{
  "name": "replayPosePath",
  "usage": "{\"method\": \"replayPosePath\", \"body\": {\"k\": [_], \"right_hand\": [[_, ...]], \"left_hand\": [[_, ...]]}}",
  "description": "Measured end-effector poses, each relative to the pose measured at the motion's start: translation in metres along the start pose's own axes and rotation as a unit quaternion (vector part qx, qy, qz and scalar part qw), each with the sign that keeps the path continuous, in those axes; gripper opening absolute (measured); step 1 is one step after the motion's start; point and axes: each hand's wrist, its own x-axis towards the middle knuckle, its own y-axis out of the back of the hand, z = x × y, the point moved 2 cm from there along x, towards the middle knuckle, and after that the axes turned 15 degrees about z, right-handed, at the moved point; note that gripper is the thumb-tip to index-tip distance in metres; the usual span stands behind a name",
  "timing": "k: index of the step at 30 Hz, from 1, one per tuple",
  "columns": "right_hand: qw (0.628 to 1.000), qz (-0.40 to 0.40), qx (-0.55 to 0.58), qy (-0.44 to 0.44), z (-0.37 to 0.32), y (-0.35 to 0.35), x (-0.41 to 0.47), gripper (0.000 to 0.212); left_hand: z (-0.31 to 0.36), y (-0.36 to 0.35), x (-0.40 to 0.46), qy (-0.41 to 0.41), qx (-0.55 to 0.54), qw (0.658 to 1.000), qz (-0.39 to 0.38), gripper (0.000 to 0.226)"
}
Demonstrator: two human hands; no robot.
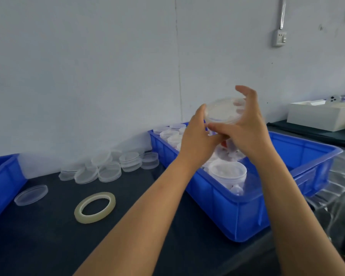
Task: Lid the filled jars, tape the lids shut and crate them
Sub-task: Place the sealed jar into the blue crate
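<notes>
Forearms: we are reaching both bare forearms up from the bottom edge, crossing above the dark table (48,246) toward the blue crate (247,212).
Left hand: our left hand (197,136) is cupping the near-left side of a clear plastic jar (223,114), fingers curled round its wall.
Right hand: our right hand (247,126) is gripping the same jar from the right, thumb curled across the front below the rim, upper fingers spread and arching over the clear lid (221,109).
Jar: we are holding it in the air above the crate's far half, tilted toward us; the lid is sitting on it, though we cannot tell whether it is fully seated or already taped.
Done: we are seeing several lidded jars (171,132) lined up along the crate's far-left side, and one more lidded jar (227,172) nearer us.
Left: we are judging much still to do, since loose lids (108,166) are lying in a heap by the wall, a single lid (31,195) is lying apart, and the tape roll (95,207) is lying flat on the table.
Room: we are finding the crate's right half open for setting jars down.
Edges: we are minding the crate's raised rim under our wrists, a second blue crate (2,182) at far left, and crinkled clear plastic sheet (337,186) just beside the crate's right wall.
</notes>
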Motion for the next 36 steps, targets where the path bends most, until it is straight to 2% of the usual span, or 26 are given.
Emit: {"method": "replayPosePath", "body": {"k": [4,7,10,15,18,21,25,27,30,34,36], "right_hand": [[0.997,0.039,-0.068,0.008,0.03,0.016,0.008,0.091],[0.995,0.068,-0.073,-0.004,0.043,0.025,0.015,0.087],[0.993,0.066,-0.097,0.001,0.048,0.03,0.021,0.088],[0.988,0.067,-0.118,-0.066,0.067,0.032,0.012,0.088],[0.98,0.038,-0.146,-0.131,0.084,0.03,0.001,0.087],[0.966,0.012,-0.171,-0.192,0.097,0.03,-0.007,0.088],[0.936,-0.063,-0.242,-0.246,0.104,0.032,-0.004,0.092],[0.907,-0.122,-0.299,-0.269,0.106,0.032,-0.002,0.09],[0.86,-0.196,-0.388,-0.267,0.111,0.026,-0.002,0.079],[0.83,-0.232,-0.433,-0.264,0.115,0.022,-0.003,0.083],[0.821,-0.225,-0.453,-0.264,0.112,0.022,-0.002,0.085]], "left_hand": [[-0.011,-0.038,-0.002,0.016,0.001,0.999,-0.049,0.083],[-0.016,-0.056,-0.003,0.007,-0.017,0.998,-0.055,0.081],[-0.02,-0.068,-0.003,0.014,-0.014,0.997,-0.07,0.079],[-0.028,-0.079,-0.009,0.014,0.066,0.992,-0.103,0.09],[-0.037,-0.083,-0.015,-0.012,0.216,0.965,-0.147,0.103],[-0.043,-0.087,-0.02,-0.038,0.32,0.929,-0.184,0.105],[-0.046,-0.089,-0.021,-0.069,0.4,0.894,-0.191,0.069],[-0.046,-0.088,-0.022,-0.075,0.426,0.88,-0.196,0.057],[-0.046,-0.087,-0.024,-0.073,0.441,0.871,-0.202,0.052],[-0.046,-0.085,-0.025,-0.055,0.435,0.873,-0.213,0.052],[-0.045,-0.083,-0.027,-0.052,0.436,0.872,-0.218,0.056]]}}
